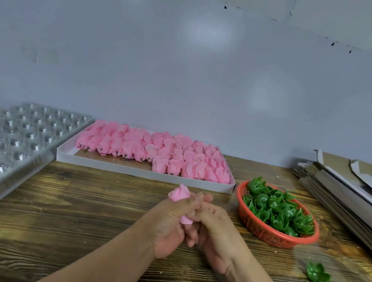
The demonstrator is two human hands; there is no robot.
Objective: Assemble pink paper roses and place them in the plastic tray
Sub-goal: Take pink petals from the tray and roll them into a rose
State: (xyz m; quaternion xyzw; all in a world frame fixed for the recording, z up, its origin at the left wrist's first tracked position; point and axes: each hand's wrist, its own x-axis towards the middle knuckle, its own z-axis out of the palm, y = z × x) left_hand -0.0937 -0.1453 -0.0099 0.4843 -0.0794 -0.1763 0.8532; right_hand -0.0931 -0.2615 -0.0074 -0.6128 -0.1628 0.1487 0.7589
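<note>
A pink paper rose (180, 194) pokes up from between my two hands above the middle of the wooden table. My left hand (171, 226) is wrapped around its body, and a pink bit shows below the thumb. My right hand (214, 231) presses against the left and grips the rose's lower end, which is hidden by fingers. A clear plastic tray (18, 132) with many round cups lies at the far left. Several pink paper roses (156, 152) fill a flat white box (118, 168) at the back.
A red mesh basket (271, 234) holds several green plastic calyxes (278, 210) to the right of my hands. One loose green calyx (318, 274) lies on the table near the front right. Stacked flat cardboard (356, 193) sits at the far right. A grey wall stands behind.
</note>
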